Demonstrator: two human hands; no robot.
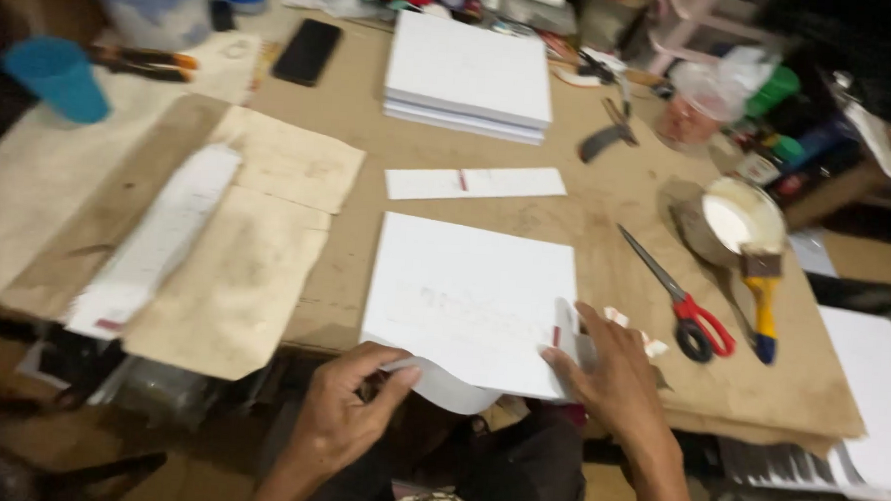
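Left hand (343, 416) pinched shut on curled white sheet (468, 302) edge, right hand (610, 373) open, flat on its corner.

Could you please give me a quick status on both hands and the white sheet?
Left hand pinching curled near edge of white sheet. Right hand flat on its right corner. Red-handled scissors lying just right, not touching.

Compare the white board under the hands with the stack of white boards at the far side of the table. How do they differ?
The white board near the table edge is one piece; the stack has several layers. The left hand and right hand touch the board's near edge, where a sheet curls down; nothing touches the stack. The board shows a small red mark near the right hand; the stack's top looks plain. Both are white, square and lie flat.
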